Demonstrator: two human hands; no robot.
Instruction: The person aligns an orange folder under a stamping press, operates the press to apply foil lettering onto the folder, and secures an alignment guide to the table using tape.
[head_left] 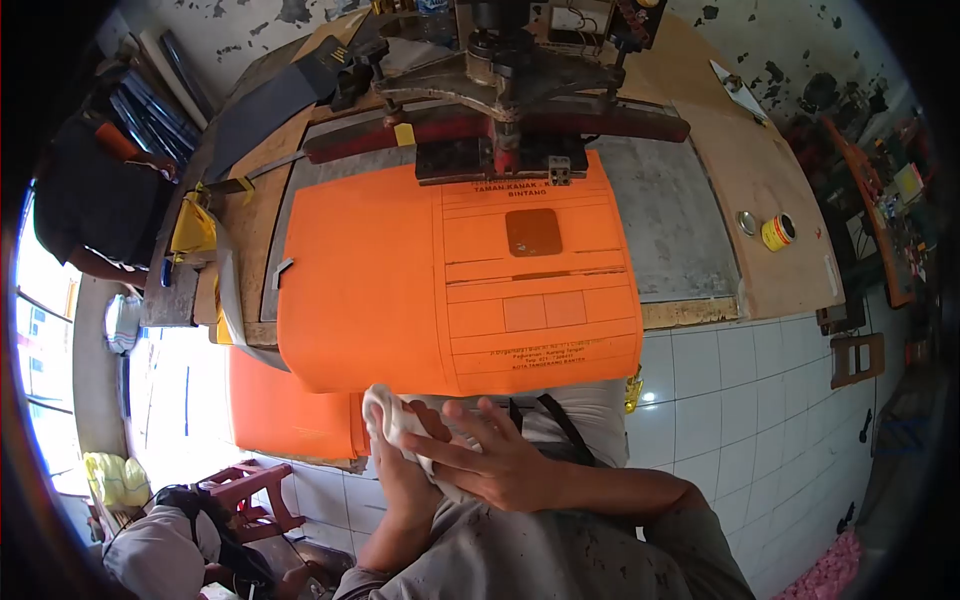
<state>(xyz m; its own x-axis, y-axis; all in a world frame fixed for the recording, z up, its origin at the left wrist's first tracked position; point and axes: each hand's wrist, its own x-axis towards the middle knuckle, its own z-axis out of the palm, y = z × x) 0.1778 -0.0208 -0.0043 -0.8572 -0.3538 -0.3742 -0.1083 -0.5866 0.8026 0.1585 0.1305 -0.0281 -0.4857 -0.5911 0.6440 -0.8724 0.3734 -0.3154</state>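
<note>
A crumpled white cloth (382, 412) is in my left hand (402, 490), whose fingers are closed around it in front of my body. Against the cloth lies my right hand (505, 462), its fingers stretched and apart. Just beyond both hands is a large orange printed sheet (365, 270), resting on the press bed and hanging over its front edge. Black text, ruled lines and a dark brown rounded square are on its right half. Part of its top is hidden under the head of a heavy metal press (495, 110).
More orange sheets (285, 410) are stacked lower left. A small yellow tin (778, 232) and a round lid (746, 222) are on the wooden board at right. Another person (165, 545) is at lower left, near a red stool (255, 495); someone in dark clothing (100, 195) stands at far left.
</note>
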